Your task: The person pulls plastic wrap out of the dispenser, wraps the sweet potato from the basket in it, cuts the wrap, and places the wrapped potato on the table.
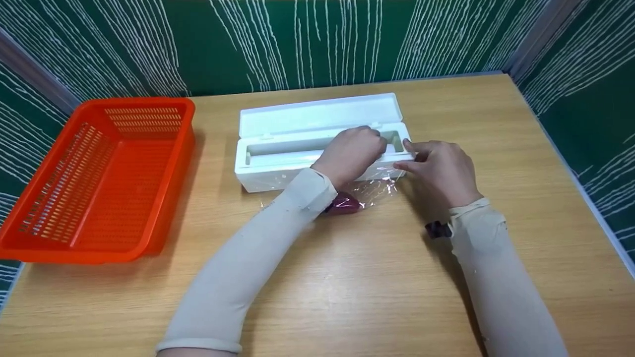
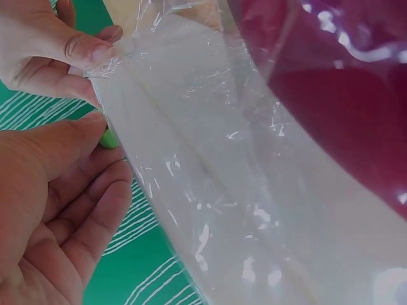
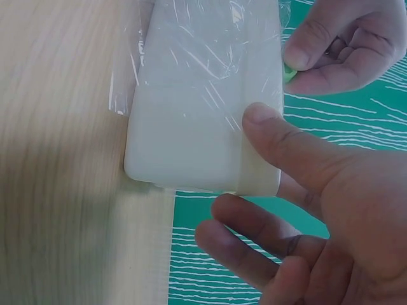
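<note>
A long white plastic-wrap dispenser box [image 1: 265,181] lies on the table with its lid [image 1: 317,116] tipped back. Clear plastic film [image 1: 379,191] hangs over its front wall. My left hand [image 1: 351,153] reaches over the box near its right end; thumb and forefinger pinch a small green piece [image 2: 109,139] at the box's edge. My right hand [image 1: 441,166] grips the right end, with the thumb [image 3: 261,117] on the film-covered front side. Just before the box lies a dark red, glossy object [image 1: 345,203] under the film, partly hidden by my left forearm.
An orange plastic basket [image 1: 171,198] with slotted walls stands on the left of the wooden table [image 1: 337,297]. Green panels with white streaks [image 1: 317,44] rise behind the table and along both sides.
</note>
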Available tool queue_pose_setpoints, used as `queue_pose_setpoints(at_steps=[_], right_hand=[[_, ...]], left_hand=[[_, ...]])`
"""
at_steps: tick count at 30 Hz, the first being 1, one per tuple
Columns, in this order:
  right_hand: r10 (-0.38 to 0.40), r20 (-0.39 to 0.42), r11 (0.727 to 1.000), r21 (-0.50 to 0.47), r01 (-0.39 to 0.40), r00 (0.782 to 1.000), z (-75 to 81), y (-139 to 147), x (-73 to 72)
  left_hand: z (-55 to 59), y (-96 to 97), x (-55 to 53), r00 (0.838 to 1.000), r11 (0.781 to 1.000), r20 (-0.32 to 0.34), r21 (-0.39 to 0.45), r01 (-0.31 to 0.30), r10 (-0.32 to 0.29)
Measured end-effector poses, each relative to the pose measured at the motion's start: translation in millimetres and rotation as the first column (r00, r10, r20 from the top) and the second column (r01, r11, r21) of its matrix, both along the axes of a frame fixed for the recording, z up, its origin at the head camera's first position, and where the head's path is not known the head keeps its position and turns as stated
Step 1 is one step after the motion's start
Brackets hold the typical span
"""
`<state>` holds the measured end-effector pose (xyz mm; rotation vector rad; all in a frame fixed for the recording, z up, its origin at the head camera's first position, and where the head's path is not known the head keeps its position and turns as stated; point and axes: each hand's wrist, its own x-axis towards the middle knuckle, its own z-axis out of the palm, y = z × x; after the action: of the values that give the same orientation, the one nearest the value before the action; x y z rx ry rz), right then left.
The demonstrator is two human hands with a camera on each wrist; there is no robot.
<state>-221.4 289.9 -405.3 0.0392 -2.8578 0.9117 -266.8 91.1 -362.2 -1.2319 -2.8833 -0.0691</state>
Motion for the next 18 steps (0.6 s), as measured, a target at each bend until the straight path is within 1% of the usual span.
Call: queue_pose_setpoints(at_steps=[6,18], right_hand=[[0.008,-0.030,1.000,-0.001,-0.008,1.000,0.2,1.0,-0.4],[0.004,-0.010,1.000,0.001,-0.004,1.000,0.3,-1.7,0.1]], left_hand=[[-0.6,-1.5,-0.9,1.000,1.000,-0.019,-0.007,0.016,-0.016],[0.1,-8.6,-0.5,0.999,1.000,-0.030,-0.007,0.029,-0.029]])
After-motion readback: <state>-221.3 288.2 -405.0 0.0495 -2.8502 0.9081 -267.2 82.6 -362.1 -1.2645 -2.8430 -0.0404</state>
